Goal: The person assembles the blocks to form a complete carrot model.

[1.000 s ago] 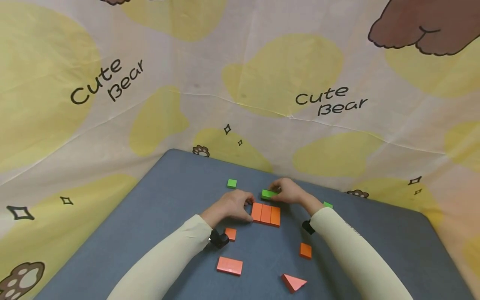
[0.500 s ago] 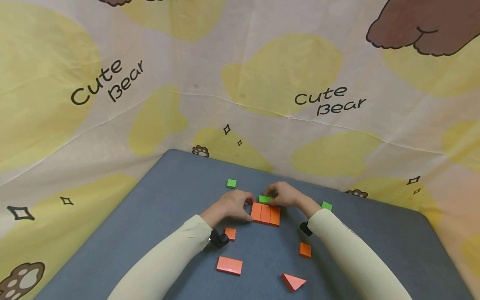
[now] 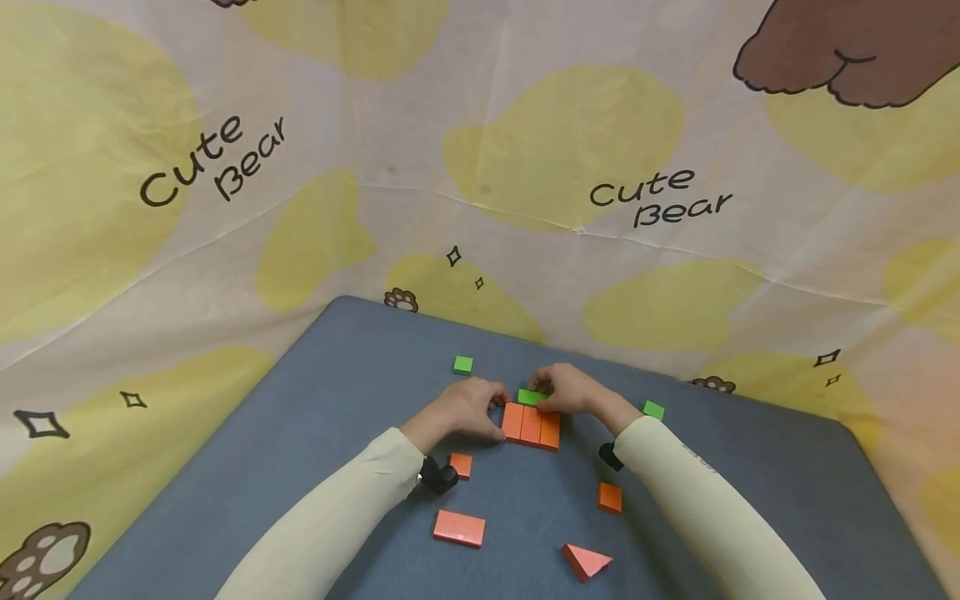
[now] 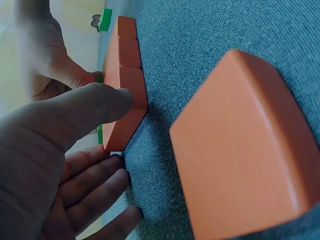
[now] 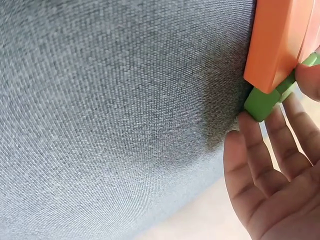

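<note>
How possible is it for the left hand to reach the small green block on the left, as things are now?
Probably yes: the small green block lies just beyond the left hand, with no other block between them. The hand would first leave the orange row, which its thumb seems to touch.

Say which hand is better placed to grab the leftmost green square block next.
Probably the left hand: though touching an orange rectangular block, it is nearer that green square block than the right hand is.

The words "Cute Bear" appear twice in black on the yellow-patched cloth.
</note>
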Tool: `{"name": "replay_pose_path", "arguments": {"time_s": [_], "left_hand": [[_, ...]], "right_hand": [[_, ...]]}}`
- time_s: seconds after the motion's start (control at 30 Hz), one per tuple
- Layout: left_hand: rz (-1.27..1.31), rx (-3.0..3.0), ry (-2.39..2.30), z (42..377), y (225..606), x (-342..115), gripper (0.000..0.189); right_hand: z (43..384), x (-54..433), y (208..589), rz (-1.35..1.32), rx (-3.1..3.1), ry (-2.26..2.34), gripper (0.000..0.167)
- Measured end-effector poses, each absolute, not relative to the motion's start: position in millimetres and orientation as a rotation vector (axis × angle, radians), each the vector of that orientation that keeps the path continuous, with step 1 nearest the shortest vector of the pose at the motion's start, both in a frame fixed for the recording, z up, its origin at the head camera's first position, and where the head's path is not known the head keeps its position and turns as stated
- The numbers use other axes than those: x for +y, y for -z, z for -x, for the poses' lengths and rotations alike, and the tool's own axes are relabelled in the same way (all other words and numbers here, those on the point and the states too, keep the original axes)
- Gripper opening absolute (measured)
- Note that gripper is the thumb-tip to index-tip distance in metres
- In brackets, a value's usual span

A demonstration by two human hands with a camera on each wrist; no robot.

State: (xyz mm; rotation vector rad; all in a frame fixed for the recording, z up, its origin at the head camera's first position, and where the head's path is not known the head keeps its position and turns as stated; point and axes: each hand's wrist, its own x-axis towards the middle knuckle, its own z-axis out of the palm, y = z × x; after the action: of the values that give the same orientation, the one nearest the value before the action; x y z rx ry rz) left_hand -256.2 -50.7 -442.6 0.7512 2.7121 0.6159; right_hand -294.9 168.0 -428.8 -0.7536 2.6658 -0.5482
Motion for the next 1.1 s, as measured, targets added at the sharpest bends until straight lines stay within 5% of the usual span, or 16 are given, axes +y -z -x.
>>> {"name": "replay_pose_path", "arguments": {"time_s": [1.1], "left_hand": [[-0.745,2.710,-0.640,256,440,-48,0.045]], "right_hand": [[279,196,406,0.704,2.703,0.558,0.034]]}}
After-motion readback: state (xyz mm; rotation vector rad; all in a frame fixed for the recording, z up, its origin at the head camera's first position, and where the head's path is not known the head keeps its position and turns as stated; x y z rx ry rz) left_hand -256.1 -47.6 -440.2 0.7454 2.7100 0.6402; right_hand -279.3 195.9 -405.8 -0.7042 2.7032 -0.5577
